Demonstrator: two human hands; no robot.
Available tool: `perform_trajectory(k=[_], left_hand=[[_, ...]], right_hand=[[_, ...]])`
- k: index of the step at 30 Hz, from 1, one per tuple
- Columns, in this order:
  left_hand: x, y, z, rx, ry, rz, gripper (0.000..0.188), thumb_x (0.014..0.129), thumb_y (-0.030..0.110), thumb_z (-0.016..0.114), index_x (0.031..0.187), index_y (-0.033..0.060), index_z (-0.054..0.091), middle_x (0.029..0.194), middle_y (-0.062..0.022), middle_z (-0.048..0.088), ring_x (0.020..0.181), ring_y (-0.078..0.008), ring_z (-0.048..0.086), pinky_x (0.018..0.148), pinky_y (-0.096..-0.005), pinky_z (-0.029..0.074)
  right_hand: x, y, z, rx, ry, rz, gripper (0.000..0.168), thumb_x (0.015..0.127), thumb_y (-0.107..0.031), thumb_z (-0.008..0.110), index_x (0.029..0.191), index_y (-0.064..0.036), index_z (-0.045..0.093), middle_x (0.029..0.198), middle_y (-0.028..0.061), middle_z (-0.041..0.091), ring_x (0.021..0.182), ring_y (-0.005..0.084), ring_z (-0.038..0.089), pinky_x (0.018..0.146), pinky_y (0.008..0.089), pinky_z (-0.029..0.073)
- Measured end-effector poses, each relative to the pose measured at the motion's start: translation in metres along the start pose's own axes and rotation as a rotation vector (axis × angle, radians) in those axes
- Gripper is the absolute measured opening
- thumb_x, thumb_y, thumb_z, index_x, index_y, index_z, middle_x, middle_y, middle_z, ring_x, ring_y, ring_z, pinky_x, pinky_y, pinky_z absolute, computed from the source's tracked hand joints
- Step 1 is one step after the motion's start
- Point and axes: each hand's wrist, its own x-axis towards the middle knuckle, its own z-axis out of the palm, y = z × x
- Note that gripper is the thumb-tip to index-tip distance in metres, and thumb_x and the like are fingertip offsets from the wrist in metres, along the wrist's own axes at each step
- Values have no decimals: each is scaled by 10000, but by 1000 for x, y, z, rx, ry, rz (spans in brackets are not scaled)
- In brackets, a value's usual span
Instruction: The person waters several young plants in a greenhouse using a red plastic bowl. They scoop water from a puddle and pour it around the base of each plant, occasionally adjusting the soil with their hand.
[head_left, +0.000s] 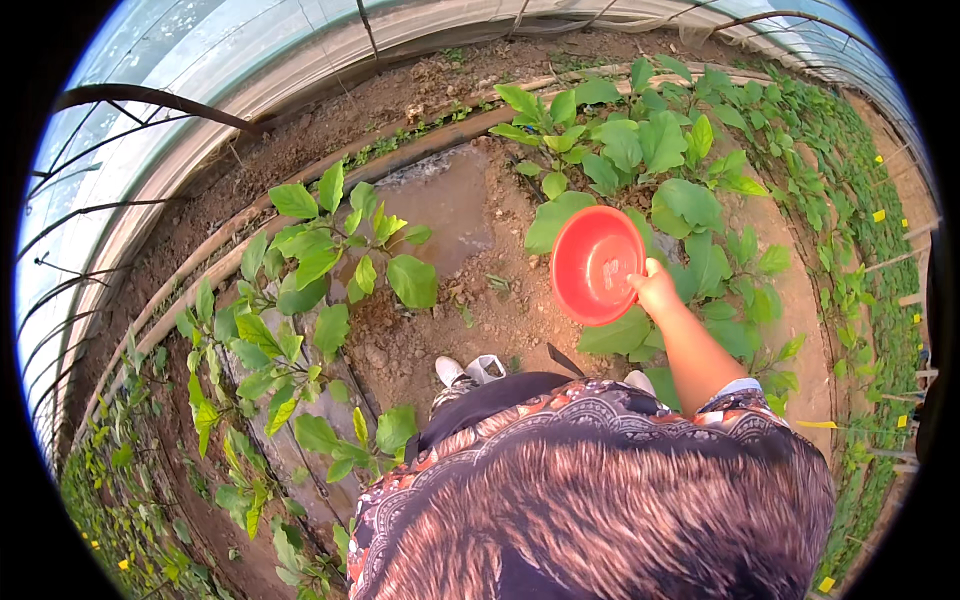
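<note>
My right hand (654, 288) grips the rim of a red plastic basin (592, 232) with the thumb laid over the inside edge. The basin is tilted so that its inside faces me, and pale marks show on its bottom. Large green leaves of an eggplant-like plant (637, 150) are behind and around it. My left hand is out of view. Before me on the left stands another leafy plant (330, 247). Beyond it, a shallow muddy puddle (442, 206) lies on the soil.
My shoe (450, 372) stands on bare soil (450, 330), with a white bag-like object (486, 367) beside it. Pipes (442, 139) run along the bed's far edge. A curved metal frame (172, 101) supports the plastic greenhouse wall (247, 60). Plant rows (832, 180) continue at right.
</note>
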Motion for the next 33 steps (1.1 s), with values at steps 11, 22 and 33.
perform_trajectory(k=[11,22,33], left_hand=[[61,86,-53,108,-57,224,405,811,256,609,1133,18,552,1052,-170,614,937,-246,607,804,-347,470],[169,161,-98,376,-210,496,385,816,270,595,1112,26,562,1059,-165,603,936,-244,600,800,-352,466],[262,308,-77,677,-371,921,367,821,284,580,1090,33,571,1066,-160,593,934,-243,593,796,-356,462]], right_hand=[[-117,53,-69,451,394,278,242,812,-140,581,1043,-73,557,852,29,628,625,115,574,528,256,461],[-250,131,-80,371,588,699,254,824,-165,549,1074,-122,546,860,9,635,642,114,589,541,278,475],[-494,151,-65,299,968,1172,305,786,-205,615,1065,-88,579,876,73,644,638,178,610,516,307,491]])
